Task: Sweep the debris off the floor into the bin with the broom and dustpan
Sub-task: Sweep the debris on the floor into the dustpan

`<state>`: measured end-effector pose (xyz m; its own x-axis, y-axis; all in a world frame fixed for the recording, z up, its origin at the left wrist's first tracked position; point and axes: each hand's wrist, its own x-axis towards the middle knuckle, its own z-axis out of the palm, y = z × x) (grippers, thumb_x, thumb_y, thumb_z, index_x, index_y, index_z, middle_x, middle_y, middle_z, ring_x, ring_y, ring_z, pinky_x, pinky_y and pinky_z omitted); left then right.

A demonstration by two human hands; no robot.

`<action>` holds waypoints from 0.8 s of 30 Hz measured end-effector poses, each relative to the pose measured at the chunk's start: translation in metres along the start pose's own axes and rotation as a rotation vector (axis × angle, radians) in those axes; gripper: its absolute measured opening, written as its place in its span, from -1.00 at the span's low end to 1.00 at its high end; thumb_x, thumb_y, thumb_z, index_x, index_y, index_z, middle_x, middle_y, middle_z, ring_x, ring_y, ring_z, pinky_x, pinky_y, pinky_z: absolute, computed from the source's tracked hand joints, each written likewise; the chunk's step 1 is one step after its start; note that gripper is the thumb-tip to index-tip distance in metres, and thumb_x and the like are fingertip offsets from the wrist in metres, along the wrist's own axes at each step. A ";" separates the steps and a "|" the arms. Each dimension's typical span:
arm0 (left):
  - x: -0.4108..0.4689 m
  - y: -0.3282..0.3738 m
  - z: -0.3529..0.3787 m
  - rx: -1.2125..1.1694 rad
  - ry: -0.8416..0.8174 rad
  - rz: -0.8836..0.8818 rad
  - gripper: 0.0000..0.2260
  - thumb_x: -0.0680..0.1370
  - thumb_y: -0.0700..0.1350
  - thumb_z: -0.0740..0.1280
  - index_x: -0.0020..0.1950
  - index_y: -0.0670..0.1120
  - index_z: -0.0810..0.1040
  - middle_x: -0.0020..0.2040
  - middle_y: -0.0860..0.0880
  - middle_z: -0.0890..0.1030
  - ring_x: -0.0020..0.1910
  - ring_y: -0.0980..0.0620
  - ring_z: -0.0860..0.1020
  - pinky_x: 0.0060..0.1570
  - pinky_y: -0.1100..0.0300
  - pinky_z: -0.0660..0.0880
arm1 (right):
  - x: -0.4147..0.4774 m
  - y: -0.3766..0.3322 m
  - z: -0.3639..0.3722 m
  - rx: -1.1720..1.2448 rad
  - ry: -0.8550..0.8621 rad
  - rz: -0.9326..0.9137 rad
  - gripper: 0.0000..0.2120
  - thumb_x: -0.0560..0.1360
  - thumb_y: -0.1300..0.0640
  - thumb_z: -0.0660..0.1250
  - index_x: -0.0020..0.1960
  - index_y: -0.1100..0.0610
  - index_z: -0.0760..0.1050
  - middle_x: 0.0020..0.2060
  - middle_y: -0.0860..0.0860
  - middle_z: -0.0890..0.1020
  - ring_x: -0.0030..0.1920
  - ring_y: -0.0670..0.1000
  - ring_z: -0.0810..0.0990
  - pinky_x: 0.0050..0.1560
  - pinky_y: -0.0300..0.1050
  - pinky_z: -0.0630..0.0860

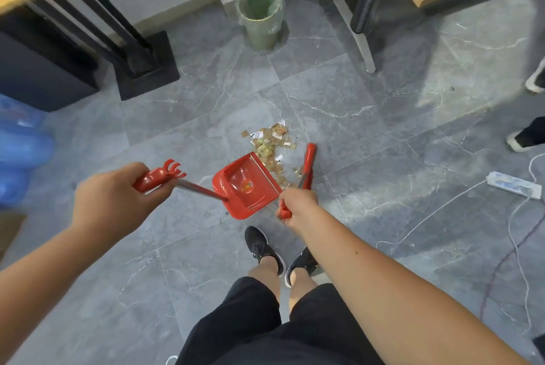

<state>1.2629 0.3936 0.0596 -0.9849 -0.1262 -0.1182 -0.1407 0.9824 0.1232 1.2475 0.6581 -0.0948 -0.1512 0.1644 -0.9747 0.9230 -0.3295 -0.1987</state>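
A pile of paper and cardboard scraps, the debris (272, 140), lies on the grey tiled floor. The red dustpan (246, 184) rests on the floor with its mouth against the pile's near edge. My left hand (113, 196) is shut on the dustpan's red handle top, with a metal rod running down to the pan. My right hand (298, 205) grips the red broom (308, 165), whose head touches the floor just right of the debris. The green bin (261, 17), lined with a clear bag, stands by the far wall, well beyond the pile.
A black stand base (144, 66) and dark cabinet are at the left, blue water bottles (20, 146) at the far left. A chair leg (364, 46) reaches in at the upper right. A power strip (514, 184) and cables lie at the right. Another person's shoes (522, 140) are at the right edge.
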 end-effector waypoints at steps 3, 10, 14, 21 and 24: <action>0.003 -0.022 0.004 -0.030 -0.006 -0.089 -0.55 0.43 0.15 0.55 -0.37 -0.10 0.42 -0.55 -0.05 0.41 -0.52 -0.09 0.39 -0.43 0.14 0.35 | 0.000 -0.014 0.032 -0.024 -0.013 0.026 -0.80 0.45 0.51 -0.01 -0.16 0.28 0.30 -0.42 0.07 0.29 -0.72 -0.07 0.09 -0.45 -0.20 0.14; 0.030 -0.073 0.003 -0.065 -0.019 -0.220 -0.53 0.45 0.19 0.52 -0.39 -0.06 0.37 -0.52 -0.07 0.43 -0.46 -0.14 0.43 -0.39 0.08 0.41 | -0.006 -0.040 0.088 0.142 -0.082 -0.019 -0.75 0.41 0.52 0.01 -0.09 0.25 0.33 -0.44 0.06 0.26 -0.71 -0.07 0.13 -0.49 -0.22 0.16; 0.045 -0.094 0.002 -0.096 -0.023 -0.251 -0.56 0.44 0.19 0.53 -0.38 -0.03 0.40 -0.52 -0.07 0.45 -0.46 -0.15 0.45 -0.39 0.10 0.40 | -0.012 -0.046 0.111 0.175 -0.090 -0.064 -0.72 0.35 0.55 0.07 -0.08 0.27 0.39 -0.42 0.07 0.33 -0.68 -0.09 0.18 -0.56 -0.25 0.25; 0.064 -0.126 -0.002 -0.118 0.000 -0.250 -0.55 0.44 0.19 0.53 -0.42 0.02 0.36 -0.53 -0.02 0.44 -0.49 -0.07 0.42 -0.42 0.16 0.33 | -0.030 -0.058 0.130 -0.045 -0.036 -0.164 -0.80 0.37 0.53 0.11 -0.15 0.33 0.43 -0.44 0.12 0.41 -0.63 -0.05 0.23 -0.50 -0.21 0.24; 0.068 -0.135 -0.003 -0.132 0.016 -0.249 -0.52 0.44 0.18 0.53 -0.44 0.04 0.31 -0.54 -0.04 0.43 -0.50 -0.09 0.43 -0.43 0.18 0.33 | -0.026 -0.063 0.128 -0.198 0.033 -0.218 -0.79 0.38 0.53 0.12 -0.11 0.33 0.45 -0.43 0.11 0.44 -0.54 -0.02 0.28 -0.52 -0.25 0.23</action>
<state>1.2146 0.2517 0.0381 -0.9196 -0.3650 -0.1452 -0.3896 0.8944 0.2196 1.1478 0.5559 -0.0700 -0.3444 0.2428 -0.9069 0.9217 -0.0962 -0.3758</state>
